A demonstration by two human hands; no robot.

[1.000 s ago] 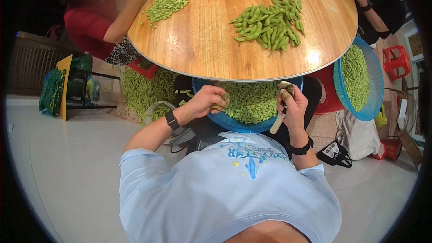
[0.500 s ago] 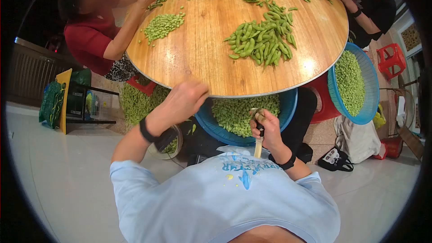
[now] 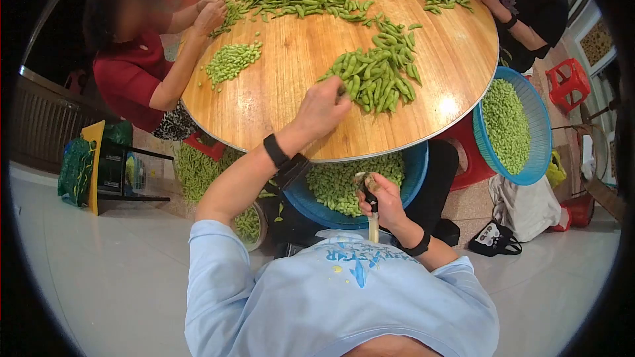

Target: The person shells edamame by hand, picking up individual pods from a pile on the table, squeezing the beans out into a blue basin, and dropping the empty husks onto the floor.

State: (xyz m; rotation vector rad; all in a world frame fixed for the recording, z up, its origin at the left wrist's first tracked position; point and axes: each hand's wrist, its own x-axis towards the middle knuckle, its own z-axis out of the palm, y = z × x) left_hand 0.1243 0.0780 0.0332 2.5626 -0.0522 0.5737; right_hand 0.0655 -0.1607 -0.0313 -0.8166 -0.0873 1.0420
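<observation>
Hiding far rim of basin (image 3: pixel 417 175): table (image 3: pixel 264 109). Left hand (image 3: pixel 321 111) beside pods (image 3: pixel 382 82).

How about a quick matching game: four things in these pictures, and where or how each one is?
1. Person's bare left hand
2. Person's bare right hand
3. Round blue plastic basket at right
4. Black bag with white face print

A. Grips slim black-and-pale tool
B. On tiled floor
C. Over round wooden table, beside green pods
D. Holds light green beans

Pairs: 1-C, 2-A, 3-D, 4-B.
</observation>
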